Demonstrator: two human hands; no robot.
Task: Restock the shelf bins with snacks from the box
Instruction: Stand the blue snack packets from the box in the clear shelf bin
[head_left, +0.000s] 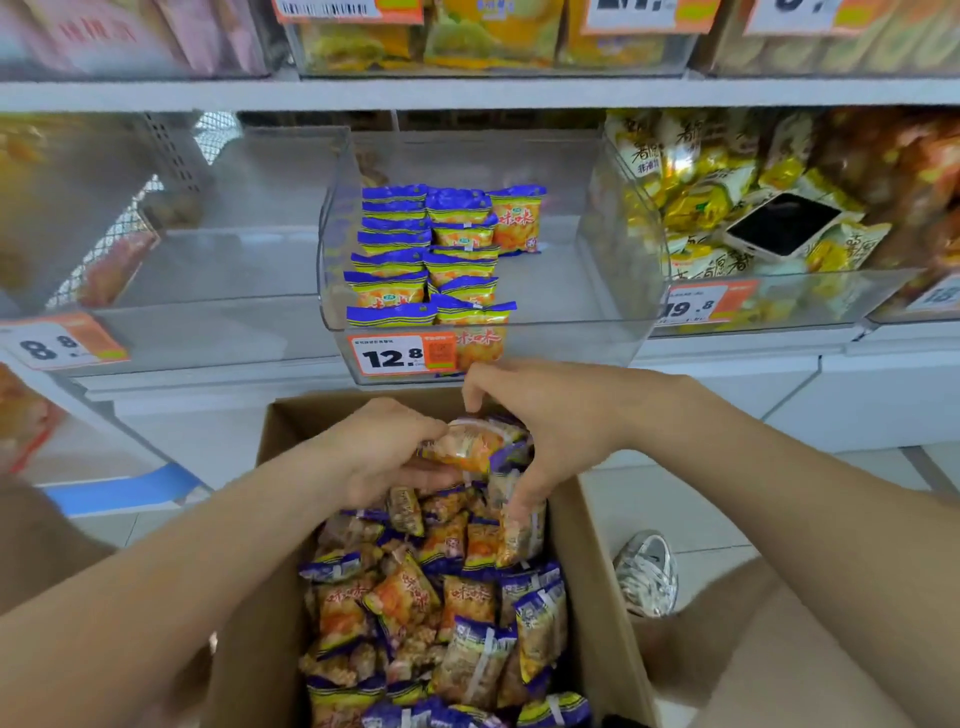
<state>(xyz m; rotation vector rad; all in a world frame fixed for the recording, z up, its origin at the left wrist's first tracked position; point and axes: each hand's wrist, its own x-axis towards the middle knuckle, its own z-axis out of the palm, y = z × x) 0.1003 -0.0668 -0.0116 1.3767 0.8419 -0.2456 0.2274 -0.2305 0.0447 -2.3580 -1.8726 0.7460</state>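
Note:
A cardboard box stands below the shelf, full of several small orange-and-blue snack packets. Over its far end, my left hand and my right hand together grip a bunch of these packets; the right thumb also pinches one packet hanging lower. Straight above, a clear plastic shelf bin with a 12.8 price tag holds neat rows of the same packets on its left side; its right side is bare.
An empty clear bin sits left of the target bin. The bin to the right holds yellow snack bags with a phone lying on them. More stocked bins line the upper shelf. A shoe rests on the floor right of the box.

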